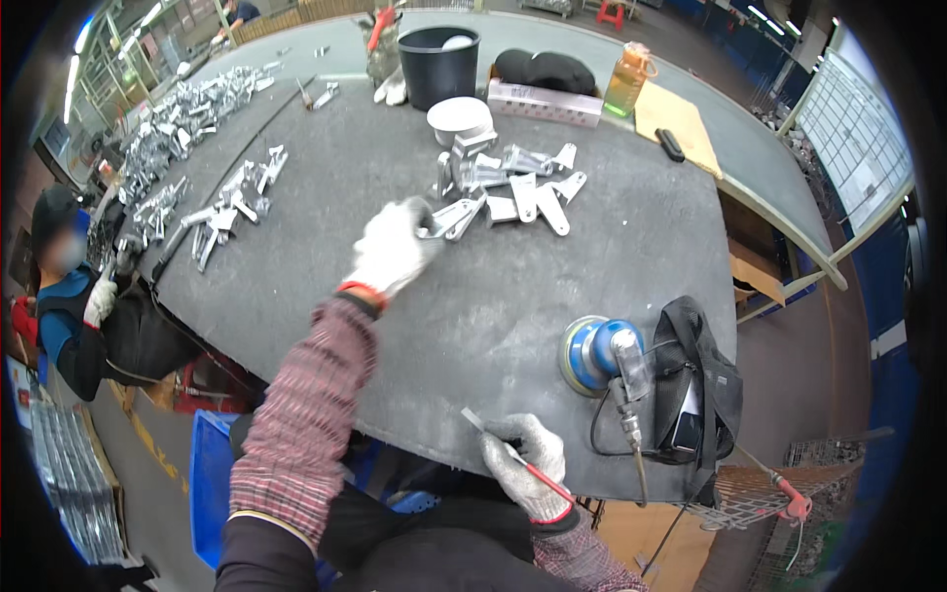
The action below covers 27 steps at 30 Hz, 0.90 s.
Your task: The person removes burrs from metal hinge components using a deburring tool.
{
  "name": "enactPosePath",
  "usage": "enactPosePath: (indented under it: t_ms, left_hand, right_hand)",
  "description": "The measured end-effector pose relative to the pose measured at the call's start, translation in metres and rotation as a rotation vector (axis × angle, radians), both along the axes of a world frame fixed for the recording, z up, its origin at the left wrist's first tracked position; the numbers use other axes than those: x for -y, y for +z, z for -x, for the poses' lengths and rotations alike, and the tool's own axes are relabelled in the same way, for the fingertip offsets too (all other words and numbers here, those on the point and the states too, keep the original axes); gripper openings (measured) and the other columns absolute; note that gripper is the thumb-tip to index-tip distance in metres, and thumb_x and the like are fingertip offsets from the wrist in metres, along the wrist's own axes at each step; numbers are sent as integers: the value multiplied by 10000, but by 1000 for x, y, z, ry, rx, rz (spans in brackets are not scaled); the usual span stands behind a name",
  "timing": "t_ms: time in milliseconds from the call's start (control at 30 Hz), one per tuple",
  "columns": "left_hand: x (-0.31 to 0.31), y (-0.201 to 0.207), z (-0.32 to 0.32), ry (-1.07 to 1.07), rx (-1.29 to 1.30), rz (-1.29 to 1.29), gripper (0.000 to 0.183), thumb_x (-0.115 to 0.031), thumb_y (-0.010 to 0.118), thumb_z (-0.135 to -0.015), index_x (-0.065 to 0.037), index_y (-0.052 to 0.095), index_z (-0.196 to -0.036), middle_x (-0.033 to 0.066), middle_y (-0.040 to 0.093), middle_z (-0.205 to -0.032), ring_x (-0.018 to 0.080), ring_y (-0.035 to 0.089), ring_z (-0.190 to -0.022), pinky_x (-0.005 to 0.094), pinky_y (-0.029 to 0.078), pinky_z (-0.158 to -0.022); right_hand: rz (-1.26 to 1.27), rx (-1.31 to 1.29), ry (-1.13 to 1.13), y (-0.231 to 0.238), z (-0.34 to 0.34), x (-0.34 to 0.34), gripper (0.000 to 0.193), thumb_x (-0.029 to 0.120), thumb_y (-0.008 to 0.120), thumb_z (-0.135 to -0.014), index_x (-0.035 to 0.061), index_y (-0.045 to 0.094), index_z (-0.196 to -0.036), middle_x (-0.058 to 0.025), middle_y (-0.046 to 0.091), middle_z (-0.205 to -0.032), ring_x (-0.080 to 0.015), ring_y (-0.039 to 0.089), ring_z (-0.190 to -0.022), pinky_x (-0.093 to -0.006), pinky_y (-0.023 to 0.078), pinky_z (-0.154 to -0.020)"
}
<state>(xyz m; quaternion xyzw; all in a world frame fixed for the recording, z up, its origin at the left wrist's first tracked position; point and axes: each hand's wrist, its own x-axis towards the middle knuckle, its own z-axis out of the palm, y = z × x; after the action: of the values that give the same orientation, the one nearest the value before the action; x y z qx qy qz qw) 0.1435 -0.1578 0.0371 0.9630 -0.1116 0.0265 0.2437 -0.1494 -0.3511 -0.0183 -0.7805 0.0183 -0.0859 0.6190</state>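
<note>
My left hand (395, 245), in a white glove, reaches out over the dark table. Its fingers are closed at the end of a silvery metal bracket (456, 217) at the near left of a small pile. More silvery brackets (523, 195) lie in that pile, some flat and some standing. Close to the table's front edge, my right hand (528, 464) wears a grey-white glove and is closed around a slim red-handled tool (543, 481). The tool's flat grey blade sticks out past the fingers, pointing up and left, apart from the metal parts.
A blue disc sander (600, 357) with a hose lies right, beside a black bag (698, 385). Behind the pile stand a white tub (460, 120), a black bucket (439, 67) and an orange-capped bottle (627, 79). Metal parts (178, 118) heap at far left, near a seated co-worker (79, 286).
</note>
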Motion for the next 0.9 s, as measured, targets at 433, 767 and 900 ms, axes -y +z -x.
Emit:
enactPosePath:
  t_ms: [433,767,900]
  left_hand:
    - [-128,-17,127,-500,-192,159,512,-138,881,-817,-106,757,-1313,120,728,-1270,380,708,-1230,490,581,-1044]
    - [-139,-39,125,-553,-157,258,540,-130,847,-859,-114,720,-1384,129,742,-1283,390,734,-1228,494,607,-1041]
    - [-139,-41,125,-532,-173,264,552,-120,856,-850,-116,719,-1384,125,742,-1299,386,731,-1242,493,613,-1051]
  right_hand:
    - [287,-199,336,68,-72,-27,157,77,876,-943,-21,764,-997,-126,805,-863,-136,783,-782,-313,618,-679]
    - [378,-184,441,64,-119,-93,132,47,793,-999,28,779,-1129,-134,837,-922,-127,792,-805,-297,621,-745]
    - [329,-242,451,62,-124,-94,166,50,783,-1011,25,782,-1175,-136,841,-950,-118,794,-852,-301,628,-780]
